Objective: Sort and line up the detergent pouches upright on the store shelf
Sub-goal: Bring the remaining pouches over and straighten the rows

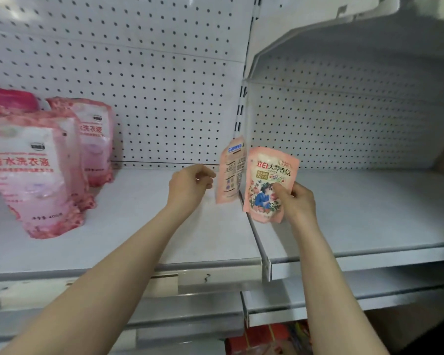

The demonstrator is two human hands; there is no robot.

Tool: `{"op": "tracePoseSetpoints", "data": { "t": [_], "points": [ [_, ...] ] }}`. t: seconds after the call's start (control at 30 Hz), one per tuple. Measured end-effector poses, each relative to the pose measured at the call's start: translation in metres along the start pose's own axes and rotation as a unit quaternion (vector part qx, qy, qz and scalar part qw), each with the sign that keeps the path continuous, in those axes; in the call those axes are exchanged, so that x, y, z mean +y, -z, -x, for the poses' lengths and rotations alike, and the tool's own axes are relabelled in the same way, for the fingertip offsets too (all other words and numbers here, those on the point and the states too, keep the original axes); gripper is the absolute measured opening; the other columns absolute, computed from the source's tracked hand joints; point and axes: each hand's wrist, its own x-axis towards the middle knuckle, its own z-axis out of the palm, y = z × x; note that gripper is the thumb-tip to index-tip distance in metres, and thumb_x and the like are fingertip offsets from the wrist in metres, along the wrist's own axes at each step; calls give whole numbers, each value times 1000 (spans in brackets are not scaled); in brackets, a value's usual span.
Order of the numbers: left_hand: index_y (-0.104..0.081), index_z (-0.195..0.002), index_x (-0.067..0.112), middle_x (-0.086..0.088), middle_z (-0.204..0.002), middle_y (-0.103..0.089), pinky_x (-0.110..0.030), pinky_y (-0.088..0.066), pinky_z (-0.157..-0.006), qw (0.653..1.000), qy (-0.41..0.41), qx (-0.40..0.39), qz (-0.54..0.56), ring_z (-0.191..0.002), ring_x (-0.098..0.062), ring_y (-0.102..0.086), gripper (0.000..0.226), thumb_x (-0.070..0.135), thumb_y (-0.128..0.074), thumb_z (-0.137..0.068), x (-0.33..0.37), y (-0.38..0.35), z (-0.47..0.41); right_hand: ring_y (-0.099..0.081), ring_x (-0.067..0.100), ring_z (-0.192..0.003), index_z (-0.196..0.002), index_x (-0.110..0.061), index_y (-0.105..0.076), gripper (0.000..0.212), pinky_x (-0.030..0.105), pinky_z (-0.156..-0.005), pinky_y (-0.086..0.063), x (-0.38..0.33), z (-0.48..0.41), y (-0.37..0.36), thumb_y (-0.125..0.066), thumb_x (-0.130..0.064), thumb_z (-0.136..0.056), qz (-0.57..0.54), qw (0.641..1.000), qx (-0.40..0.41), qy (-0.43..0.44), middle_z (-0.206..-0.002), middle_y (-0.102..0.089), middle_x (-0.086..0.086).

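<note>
Right hand (299, 201) pinches small peach plastic pouch (268, 175), likely light and limp, at lower edge; left hand (189, 187) loosely curled, empty.

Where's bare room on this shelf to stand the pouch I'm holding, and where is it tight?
Bare board lies between the big pink pouches and the left hand, and across the right shelf section beyond the right hand. Tight spot: the seam, where the back-facing pouch and the held pouch sit between both hands.
</note>
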Motion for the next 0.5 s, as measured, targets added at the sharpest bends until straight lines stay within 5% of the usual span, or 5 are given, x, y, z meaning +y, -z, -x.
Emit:
{"op": "tracePoseSetpoints", "data": {
  "t": [0.17, 0.37, 0.5],
  "points": [
    [-58, -124, 26, 9, -108, -64, -28, -51, -85, 996, -20, -80, -20, -95, -10, -66, 41, 26, -68, -85, 5, 7, 8, -74, 17, -80, -88, -26, -71, 4, 47, -72, -61, 2, 15, -15, -70, -29, -85, 8, 999, -34, 29, -86, -76, -3],
    [-62, -71, 28, 9, -80, -71, -35, -57, -78, 998, -28, -48, -13, -75, -12, -69, 15, 19, -72, -76, 23, -23, 2, -65, 21, -76, -88, -21, -67, 4, 31, -70, -51, -2, 26, 3, -69, -24, -88, 96, 992, 44, 62, -86, -71, 3],
    [-66, -80, 24, 6, -81, -72, -41, -59, -76, 992, -12, -112, 52, -71, -15, -72, 10, 16, -67, -74, 26, -36, 16, -69, 27, -88, -96, -15, -71, 12, 39, -77, -56, 5, 17, 30, -70, -23, -87, 108, 992, 52, 43, -94, -75, 6]
  ]
}}
